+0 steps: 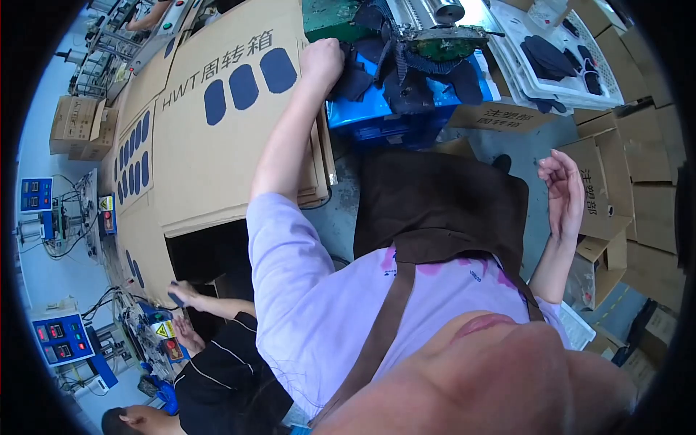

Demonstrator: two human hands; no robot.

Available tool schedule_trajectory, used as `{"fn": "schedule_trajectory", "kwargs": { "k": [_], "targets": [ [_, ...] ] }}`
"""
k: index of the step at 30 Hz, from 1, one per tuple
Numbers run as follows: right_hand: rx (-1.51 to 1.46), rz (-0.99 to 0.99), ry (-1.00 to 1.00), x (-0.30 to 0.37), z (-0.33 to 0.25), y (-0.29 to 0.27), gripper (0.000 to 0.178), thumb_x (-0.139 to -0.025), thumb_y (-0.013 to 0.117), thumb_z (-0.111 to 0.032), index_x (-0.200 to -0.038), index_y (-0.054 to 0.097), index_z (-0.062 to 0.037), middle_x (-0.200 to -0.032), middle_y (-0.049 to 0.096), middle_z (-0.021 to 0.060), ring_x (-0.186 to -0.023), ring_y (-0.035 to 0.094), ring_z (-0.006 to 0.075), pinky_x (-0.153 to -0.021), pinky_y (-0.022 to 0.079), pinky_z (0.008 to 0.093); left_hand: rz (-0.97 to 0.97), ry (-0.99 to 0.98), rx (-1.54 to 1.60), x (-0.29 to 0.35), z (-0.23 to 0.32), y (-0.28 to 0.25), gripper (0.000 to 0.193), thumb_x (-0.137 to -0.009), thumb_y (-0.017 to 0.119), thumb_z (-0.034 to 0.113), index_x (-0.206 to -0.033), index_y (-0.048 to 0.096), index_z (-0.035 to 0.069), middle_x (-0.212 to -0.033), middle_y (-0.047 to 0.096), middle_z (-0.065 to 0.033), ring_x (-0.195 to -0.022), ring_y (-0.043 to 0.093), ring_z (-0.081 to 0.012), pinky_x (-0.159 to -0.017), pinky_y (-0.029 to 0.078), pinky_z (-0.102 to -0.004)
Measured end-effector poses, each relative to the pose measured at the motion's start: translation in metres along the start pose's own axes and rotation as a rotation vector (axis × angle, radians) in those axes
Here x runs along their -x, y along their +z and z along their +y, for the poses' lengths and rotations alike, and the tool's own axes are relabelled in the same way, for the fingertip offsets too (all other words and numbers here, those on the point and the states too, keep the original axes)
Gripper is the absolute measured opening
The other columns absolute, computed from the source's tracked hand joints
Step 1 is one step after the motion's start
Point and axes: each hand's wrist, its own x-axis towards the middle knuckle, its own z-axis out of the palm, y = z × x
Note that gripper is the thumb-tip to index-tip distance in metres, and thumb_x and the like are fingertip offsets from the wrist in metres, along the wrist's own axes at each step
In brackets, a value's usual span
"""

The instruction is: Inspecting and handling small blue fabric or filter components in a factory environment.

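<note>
Head cam: flat dk-navy oval pads [243,88] nr L hand [322,62]

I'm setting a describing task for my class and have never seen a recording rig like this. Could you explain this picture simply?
There is no robot here: a person works with two bare hands. The single picture comes from a wide fisheye camera on their head, looking down, so straight edges bend near the rim.

The left hand is curled at the edge of a large cardboard surface, beside dark pieces above a blue container; whether it grips one is unclear. The right hand is raised, loosely open, with nothing visible in it.

Three dark rounded shapes line up on the cardboard. At upper right, a white tray carries more dark items. At lower left, a co-worker's hand holds something small and dark.
</note>
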Motion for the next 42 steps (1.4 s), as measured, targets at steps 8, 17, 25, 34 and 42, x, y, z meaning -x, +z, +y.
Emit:
{"fn": "schedule_trajectory", "kwargs": {
  "k": [8,17,25,34,42],
  "targets": [
    [0.050,-0.055,0.080,-0.038,0.012,0.013,0.044,-0.101,0.040,-0.029,-0.129,0.053,0.0028,-0.111,0.062,0.0141,-0.096,0.057,0.0174,-0.091,0.043,0.0296,0.495,-0.090,0.655,0.036,-0.009,-0.050,0.020,-0.088,0.062,0.015,-0.099,0.071,0.000,-0.093,0.068,-0.0127,-0.072,0.065,-0.0257,-0.064,0.052,-0.0327],
    [0.041,-0.300,0.072,-0.082,0.041,0.081,0.041,-0.097,0.049,-0.018,-0.134,0.053,-0.0022,-0.121,0.063,0.0138,-0.106,0.060,0.0210,-0.097,0.044,0.0303,0.381,0.199,1.242,0.157,0.114,-0.116,0.024,-0.086,0.063,0.000,-0.109,0.067,-0.001,-0.110,0.066,-0.0111,-0.096,0.060,-0.0178,-0.084,0.047,-0.0260],
    [-0.171,-0.302,0.017,-0.089,0.044,0.099,0.041,-0.098,0.051,-0.020,-0.135,0.053,-0.0041,-0.125,0.062,0.0132,-0.111,0.059,0.0217,-0.098,0.045,0.0297,0.012,-0.164,1.923,0.166,0.154,-0.073,0.031,-0.091,0.061,0.001,-0.122,0.061,-0.001,-0.117,0.060,-0.0120,-0.086,0.063,-0.0134,-0.077,0.048,-0.0187],
    [-0.046,-0.281,0.169,-0.075,0.060,0.089,0.031,-0.093,0.063,-0.013,-0.122,0.063,-0.0022,-0.115,0.066,0.0095,-0.104,0.062,0.0157,-0.097,0.045,0.0262,-0.087,-0.084,1.773,0.172,0.157,-0.054,0.055,-0.096,0.061,0.011,-0.145,0.037,0.004,-0.138,0.043,-0.0155,-0.087,0.065,-0.0149,-0.083,0.049,-0.0213],
    [-0.250,0.023,0.162,-0.069,0.067,0.089,0.024,-0.089,0.067,-0.009,-0.112,0.068,-0.0016,-0.099,0.069,0.0063,-0.089,0.062,0.0115,-0.087,0.049,0.0228,-0.180,-0.158,2.056,0.172,0.160,-0.042,0.060,-0.100,0.054,0.021,-0.151,0.025,0.008,-0.149,0.031,-0.0202,-0.117,0.057,-0.0282,-0.101,0.045,-0.0348]
  ]
}}
